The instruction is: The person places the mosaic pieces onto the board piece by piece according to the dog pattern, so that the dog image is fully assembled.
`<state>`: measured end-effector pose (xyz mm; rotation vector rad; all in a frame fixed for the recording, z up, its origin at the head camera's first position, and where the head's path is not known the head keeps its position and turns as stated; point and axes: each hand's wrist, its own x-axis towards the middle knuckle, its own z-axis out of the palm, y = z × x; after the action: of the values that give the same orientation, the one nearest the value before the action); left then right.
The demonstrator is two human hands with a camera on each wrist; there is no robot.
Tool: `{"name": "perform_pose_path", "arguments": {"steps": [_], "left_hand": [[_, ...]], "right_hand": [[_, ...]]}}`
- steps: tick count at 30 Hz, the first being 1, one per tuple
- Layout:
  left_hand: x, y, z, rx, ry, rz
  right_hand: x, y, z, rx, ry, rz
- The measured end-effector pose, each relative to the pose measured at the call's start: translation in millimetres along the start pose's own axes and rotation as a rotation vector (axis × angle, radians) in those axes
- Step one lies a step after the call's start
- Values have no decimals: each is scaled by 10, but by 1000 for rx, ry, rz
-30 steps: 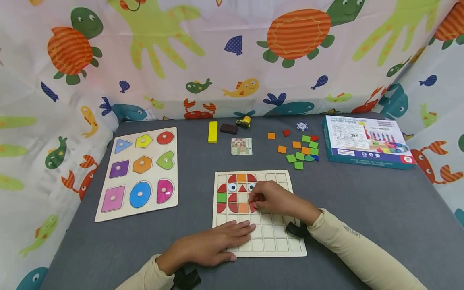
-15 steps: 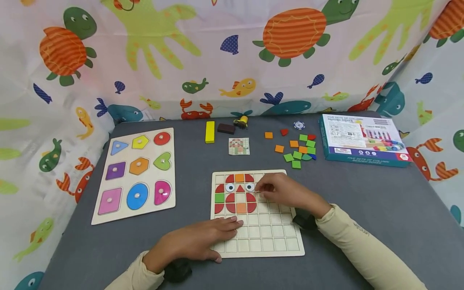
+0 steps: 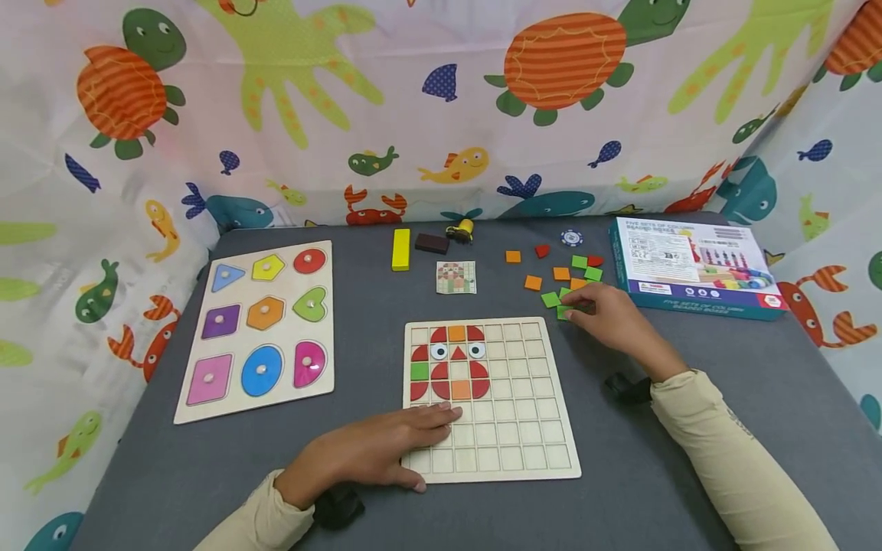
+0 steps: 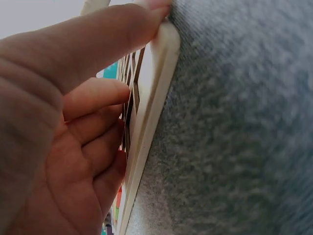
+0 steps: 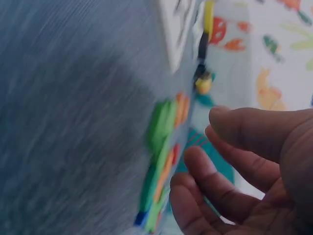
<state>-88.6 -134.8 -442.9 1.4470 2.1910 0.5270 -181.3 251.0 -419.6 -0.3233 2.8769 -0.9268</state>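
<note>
Grey tabletop (image 3: 262, 482) carries the board (image 3: 510, 411), where the left hand (image 3: 379, 448) rests, fingers (image 3: 429, 418) straight. The right hand (image 3: 613, 316) is at the green tiles (image 3: 549, 299), fingers loosely bent; only its wrist view shows the thumb (image 5: 259, 129) apart.

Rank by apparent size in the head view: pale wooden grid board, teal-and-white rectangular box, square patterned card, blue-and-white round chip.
1. Grid board, though partly covered
2. Rectangular box
3. Patterned card
4. Round chip

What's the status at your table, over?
Left grip: resting on part-filled grid board. Right grip: empty, near green tiles. No obstruction visible.
</note>
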Motion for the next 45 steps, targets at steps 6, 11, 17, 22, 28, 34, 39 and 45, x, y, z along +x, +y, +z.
{"name": "perform_pose_path", "arguments": {"steps": [6,11,17,22,28,34,39,45], "left_hand": [[-3,-19,-8,24,22,-21],[-6,-13,-9,48,63,-23],[12,-7,-7,136,112,-8],[-26,-50,-44,106,60,7],[-53,-99,-53,14,44,18],[-38,-115,-53,-20,45,10],[-26,-122,-58,-39,41,-1],[-45,-111,-56,-53,22,-15]], "right_hand": [[54,128,29,-79,-33,5],[93,159,81,-102,-25,16],[105,170,98,-92,-24,6],[109,146,148,-84,-41,-34],[131,133,164,-51,-53,-33],[113,112,160,-11,-35,-31],[52,11,153,35,-10,-99],[-36,-265,282,104,-61,-216]]}}
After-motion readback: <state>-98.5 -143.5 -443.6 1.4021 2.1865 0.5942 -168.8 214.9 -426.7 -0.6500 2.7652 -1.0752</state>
